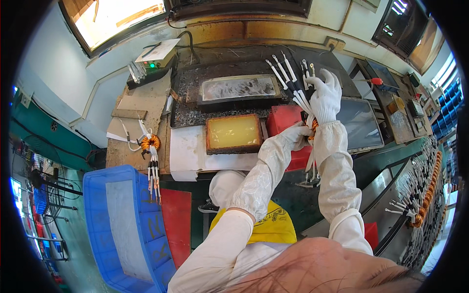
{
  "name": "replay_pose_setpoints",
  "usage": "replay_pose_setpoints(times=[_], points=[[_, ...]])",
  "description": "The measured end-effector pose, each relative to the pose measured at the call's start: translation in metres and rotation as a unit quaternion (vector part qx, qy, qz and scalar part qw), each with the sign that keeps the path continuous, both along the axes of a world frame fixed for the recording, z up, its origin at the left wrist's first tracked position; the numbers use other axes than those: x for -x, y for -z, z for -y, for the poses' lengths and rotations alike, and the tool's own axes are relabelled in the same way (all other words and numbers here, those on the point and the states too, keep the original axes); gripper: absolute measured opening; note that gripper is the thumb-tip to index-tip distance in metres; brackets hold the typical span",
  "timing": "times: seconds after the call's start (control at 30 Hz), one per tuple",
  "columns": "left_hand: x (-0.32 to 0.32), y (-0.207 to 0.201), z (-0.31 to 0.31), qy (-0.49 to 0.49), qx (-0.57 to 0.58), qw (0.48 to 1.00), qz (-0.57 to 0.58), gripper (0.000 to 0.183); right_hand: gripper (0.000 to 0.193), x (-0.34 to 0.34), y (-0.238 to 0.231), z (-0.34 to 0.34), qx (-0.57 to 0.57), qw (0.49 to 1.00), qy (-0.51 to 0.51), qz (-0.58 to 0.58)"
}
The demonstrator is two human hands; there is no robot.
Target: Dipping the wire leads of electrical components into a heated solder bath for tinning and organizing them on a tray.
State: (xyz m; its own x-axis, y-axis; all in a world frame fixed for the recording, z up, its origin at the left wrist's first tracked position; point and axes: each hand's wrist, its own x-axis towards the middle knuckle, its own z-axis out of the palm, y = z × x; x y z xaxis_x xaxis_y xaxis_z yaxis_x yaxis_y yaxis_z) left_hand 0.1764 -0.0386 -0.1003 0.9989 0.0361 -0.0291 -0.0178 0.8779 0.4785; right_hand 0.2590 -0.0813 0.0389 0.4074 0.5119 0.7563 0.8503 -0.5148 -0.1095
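Note:
Both my hands wear white gloves, with pale sleeve covers on the forearms. My left hand (297, 136) is closed at an orange copper-wound ring coil (311, 131), which the gloves partly hide. White wire leads (303, 101) with black sleeving and metal ring lugs fan upward from it; others hang below. Above the coil, my right hand (326, 95) curls its fingers round the right-hand leads. Behind and below the coil is a red box (282, 118). A second coil with leads (151, 142) lies at the bench's left edge.
A rusty-rimmed tray of yellowish liquid (233, 133) stands before a silvery-surfaced pot (238, 88). Left are a green-lit control box (155, 62) and a blue crate (110, 171). Many coils with leads (424, 195) line the right side, near a grey panel (359, 122).

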Motion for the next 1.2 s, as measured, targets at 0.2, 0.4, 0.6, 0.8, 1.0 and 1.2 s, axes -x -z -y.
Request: replay_pose_setpoints(times=[0.2,0.4,0.6,0.8,1.0,1.2], points=[[-0.003,-0.002,-0.001,0.015,-0.006,1.000,0.004,0.047,0.044,-0.003,-0.001,-0.003,0.037,0.998,0.055,0.000],[0.000,-0.004,-0.001,0.002,-0.020,1.000,-0.010,0.045,0.039,-0.004,0.000,-0.010,-0.043,0.999,-0.008,-0.007],[0.000,-0.006,0.001,0.006,-0.011,1.000,-0.004,0.045,0.043,-0.002,0.006,-0.010,0.040,0.998,0.027,-0.030],[0.003,-0.012,0.003,-0.010,-0.014,1.000,-0.022,0.040,0.043,-0.007,0.007,-0.008,0.002,0.999,0.025,-0.028],[0.005,-0.014,0.003,-0.013,-0.014,1.000,-0.012,0.039,0.034,-0.002,0.005,-0.009,0.025,0.999,0.008,-0.038],[0.004,-0.013,0.004,-0.011,-0.007,1.000,-0.023,0.040,0.022,0.003,-0.006,-0.004,-0.032,0.997,-0.060,-0.042]])
